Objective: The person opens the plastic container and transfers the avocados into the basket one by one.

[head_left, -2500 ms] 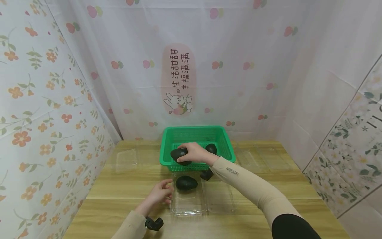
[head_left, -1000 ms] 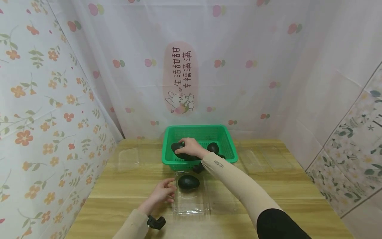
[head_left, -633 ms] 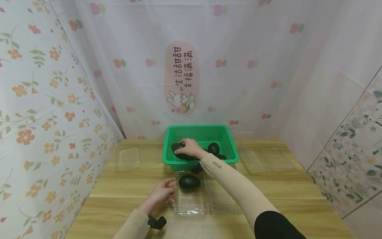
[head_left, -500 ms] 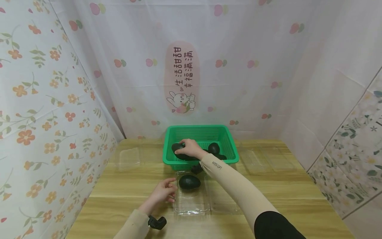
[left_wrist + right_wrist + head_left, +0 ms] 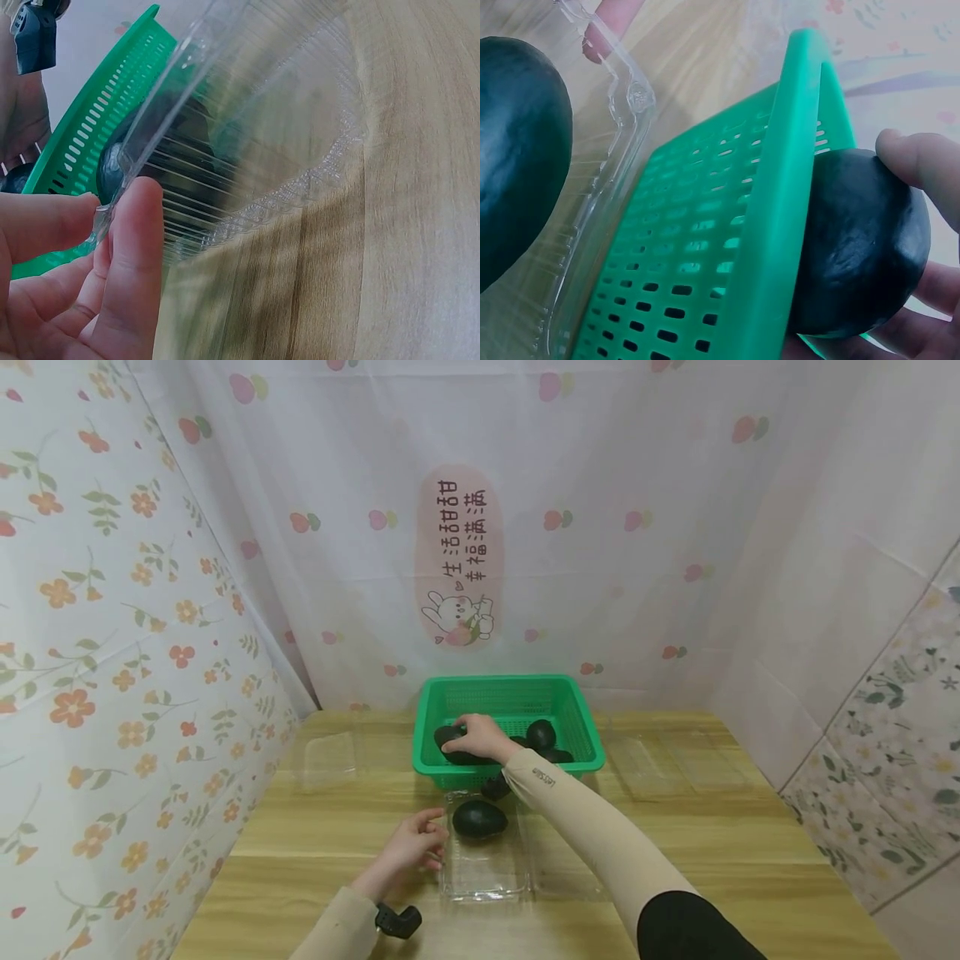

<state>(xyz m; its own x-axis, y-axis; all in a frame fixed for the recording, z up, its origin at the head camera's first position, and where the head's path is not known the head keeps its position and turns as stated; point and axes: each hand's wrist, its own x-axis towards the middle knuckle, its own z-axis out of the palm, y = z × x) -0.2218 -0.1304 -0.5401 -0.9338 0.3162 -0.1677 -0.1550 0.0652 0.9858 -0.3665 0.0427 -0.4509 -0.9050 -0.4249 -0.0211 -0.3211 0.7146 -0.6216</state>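
Observation:
In the head view my right hand [image 5: 482,737] is inside the green plastic basket [image 5: 585,760], gripping a dark avocado [image 5: 862,244] near its front left. The right wrist view has fingers and thumb round that avocado, just behind the basket's rim. Another avocado [image 5: 480,821] lies in the far half of an opened clear plastic clamshell box [image 5: 483,881], in front of the basket. My left hand [image 5: 412,843] is at the box's left side. In the left wrist view, thumb and finger pinch the edge of this box [image 5: 285,97].
More dark avocados [image 5: 541,734] lie at the basket's right, partly behind my forearm. Clear plastic boxes stand at the table's back left [image 5: 330,756] and back right [image 5: 641,760]. Printed curtains [image 5: 360,568] enclose the wooden table [image 5: 300,868].
My right hand, still holding the avocado, has gone from over the basket's front rim back into the basket. The left hand stays at the box's edge. The head view has shifted slightly.

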